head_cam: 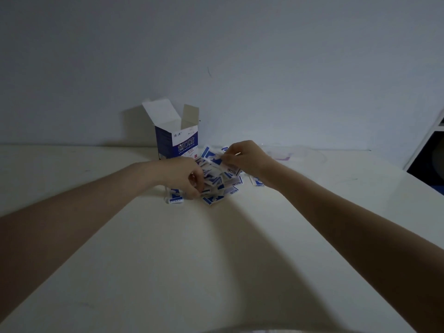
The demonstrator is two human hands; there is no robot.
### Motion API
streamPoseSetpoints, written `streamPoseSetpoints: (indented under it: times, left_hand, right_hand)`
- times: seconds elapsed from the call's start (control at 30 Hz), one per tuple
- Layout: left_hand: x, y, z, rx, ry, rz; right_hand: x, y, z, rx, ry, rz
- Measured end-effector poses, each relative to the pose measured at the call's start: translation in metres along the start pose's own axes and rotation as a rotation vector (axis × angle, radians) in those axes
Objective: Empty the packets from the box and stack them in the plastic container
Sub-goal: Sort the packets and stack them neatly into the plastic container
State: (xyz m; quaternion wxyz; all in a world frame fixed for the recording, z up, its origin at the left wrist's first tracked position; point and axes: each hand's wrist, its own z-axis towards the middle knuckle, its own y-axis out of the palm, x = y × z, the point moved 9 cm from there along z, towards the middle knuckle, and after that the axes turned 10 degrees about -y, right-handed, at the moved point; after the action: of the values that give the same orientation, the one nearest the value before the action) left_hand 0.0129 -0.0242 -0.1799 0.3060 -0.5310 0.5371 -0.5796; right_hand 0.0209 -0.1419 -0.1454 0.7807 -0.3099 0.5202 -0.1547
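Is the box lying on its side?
No, the box stands upright on the table with its top flaps open, just behind the packets.

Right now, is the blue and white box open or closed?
Open. The box stands upright on the table with its top flaps raised; the view does not show what is inside.

two bare forearms reach in from the lower corners, no sleeves, left hand [185, 175] and right hand [245, 156] ungloved, wrists unadorned.
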Motion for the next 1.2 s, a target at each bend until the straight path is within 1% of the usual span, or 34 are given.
streamPoseSetpoints:
  times: [0.03,0.1,0.17,0.2,0.3,0.37,0.4,0.47,0.53,0.63,0.7,0.77,0.87,0.97,1.07,1.13,1.2]
  left_hand:
    - [-0.002,0.001,0.000,0.001,-0.006,-0.012]
    - [-0.012,-0.009,0.001,0.094,-0.039,-0.065]
    - [-0.023,-0.011,0.001,0.125,-0.091,-0.057]
    - [-0.028,-0.008,0.001,0.115,-0.107,-0.045]
    - [-0.036,-0.004,-0.001,0.071,-0.139,0.038]
    - [-0.045,0.002,-0.004,-0.024,-0.188,0.118]
    - [-0.051,0.005,-0.005,-0.080,-0.218,0.122]
    - [-0.055,0.007,-0.009,-0.134,-0.244,0.122]
    - [-0.056,0.008,-0.009,-0.129,-0.250,0.100]
    - [-0.060,0.009,-0.012,-0.118,-0.292,0.000]
    - [-0.066,0.007,-0.014,-0.105,-0.294,0.048]
    - [-0.065,0.004,-0.018,-0.102,-0.288,0.092]
    - [-0.056,0.005,-0.021,-0.131,-0.283,0.130]
    - [-0.031,0.014,-0.028,-0.166,-0.219,0.102]
    - [-0.015,0.017,-0.029,-0.128,-0.154,0.044]
    - [-0.012,0.016,-0.027,-0.095,-0.124,0.010]
    - [-0.013,0.010,-0.024,-0.061,-0.129,-0.110]
  right_hand:
    - [-0.001,0.002,-0.001,-0.008,-0.001,-0.014]
    - [0.000,0.010,-0.002,-0.044,0.005,-0.022]
    - [-0.004,0.021,-0.005,-0.123,-0.013,-0.063]
    - [-0.005,0.028,-0.006,-0.175,-0.031,-0.124]
    - [-0.013,0.048,-0.009,-0.300,-0.131,-0.446]
    - [-0.014,0.061,-0.009,-0.338,-0.173,-0.584]
    - [-0.012,0.065,-0.008,-0.338,-0.181,-0.612]
    - [-0.014,0.068,-0.004,-0.305,-0.209,-0.627]
    - [-0.015,0.065,0.000,-0.271,-0.229,-0.624]
    - [-0.016,0.049,0.005,-0.232,-0.226,-0.594]
    - [-0.012,0.035,0.005,-0.259,-0.180,-0.524]
    - [-0.005,0.025,0.001,-0.340,-0.111,-0.461]
    - [0.001,0.020,-0.004,-0.417,-0.108,-0.543]
    - [0.004,0.019,-0.005,-0.415,-0.145,-0.648]
    - [0.000,0.015,-0.007,-0.396,-0.162,-0.699]
    - [-0.005,0.011,-0.009,-0.378,-0.169,-0.670]
    - [-0.008,0.012,-0.013,-0.378,-0.164,-0.595]
